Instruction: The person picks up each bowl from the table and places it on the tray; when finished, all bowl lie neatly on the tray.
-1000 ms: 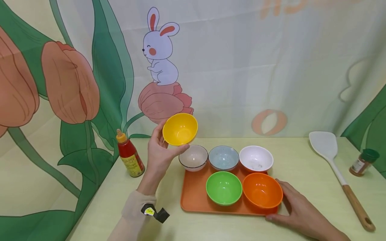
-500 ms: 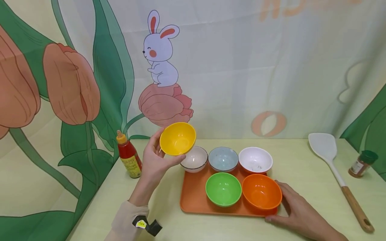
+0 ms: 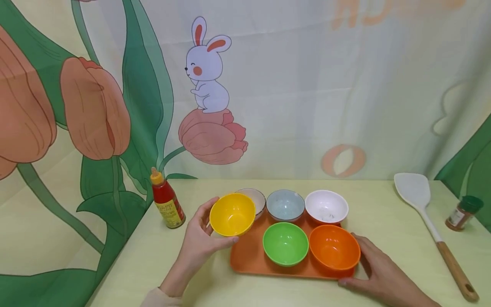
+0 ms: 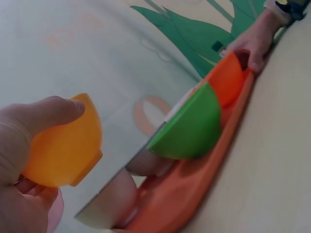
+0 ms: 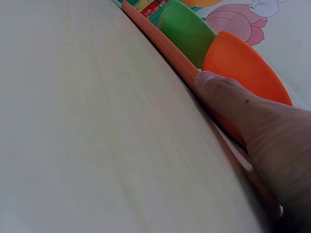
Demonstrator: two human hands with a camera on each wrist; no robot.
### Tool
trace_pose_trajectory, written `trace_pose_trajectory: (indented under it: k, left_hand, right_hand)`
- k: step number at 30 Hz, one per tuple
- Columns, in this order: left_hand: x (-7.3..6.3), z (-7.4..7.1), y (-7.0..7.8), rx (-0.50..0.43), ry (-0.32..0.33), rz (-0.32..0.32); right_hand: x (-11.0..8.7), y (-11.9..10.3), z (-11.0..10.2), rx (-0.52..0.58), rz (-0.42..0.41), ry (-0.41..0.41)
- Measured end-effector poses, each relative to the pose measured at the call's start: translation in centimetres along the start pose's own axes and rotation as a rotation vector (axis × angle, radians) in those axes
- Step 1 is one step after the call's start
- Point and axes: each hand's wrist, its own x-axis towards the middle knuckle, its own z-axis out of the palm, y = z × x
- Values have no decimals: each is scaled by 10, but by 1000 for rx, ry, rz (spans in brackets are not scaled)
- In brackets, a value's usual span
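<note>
My left hand (image 3: pixel 199 238) grips a yellow bowl (image 3: pixel 232 214) by its side, thumb at the near side and fingers behind. The bowl is held above the left part of an orange tray (image 3: pixel 247 260), tilted toward the head camera, and partly covers a cream bowl (image 3: pixel 258 200) with a dark rim. At the tray's front right corner my right hand (image 3: pixel 383 268) holds the edge, its thumb (image 5: pixel 218 90) against the rim beside the orange bowl (image 3: pixel 334 247); its other fingers are mostly hidden. A green bowl (image 3: pixel 285 244) sits left of the orange one.
Behind them on the tray stand a blue-grey bowl (image 3: pixel 285 205) and a white bowl (image 3: pixel 326 206). A red sauce bottle (image 3: pixel 168 202) stands at left. At right lie a spatula (image 3: pixel 429 221) and a green-capped spice jar (image 3: pixel 463 213). A printed curtain (image 3: pixel 284 106) hangs behind the table.
My left hand has lowered the yellow bowl from above the back row to nearer the tray's left part. My right hand keeps its place at the tray corner.
</note>
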Motion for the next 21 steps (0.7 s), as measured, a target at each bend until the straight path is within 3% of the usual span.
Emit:
trace_pose_trajectory:
  k: [10, 16, 21]
  left_hand:
    - [-14, 3, -30, 42, -71, -83]
    - [-15, 5, -42, 44, -114, -112]
    - [-13, 5, -49, 70, -127, -133]
  right_hand:
    - [-1, 1, 2, -6, -14, -3]
    - [0, 1, 3, -9, 18, -41]
    - [1, 0, 1, -15, -10, -18]
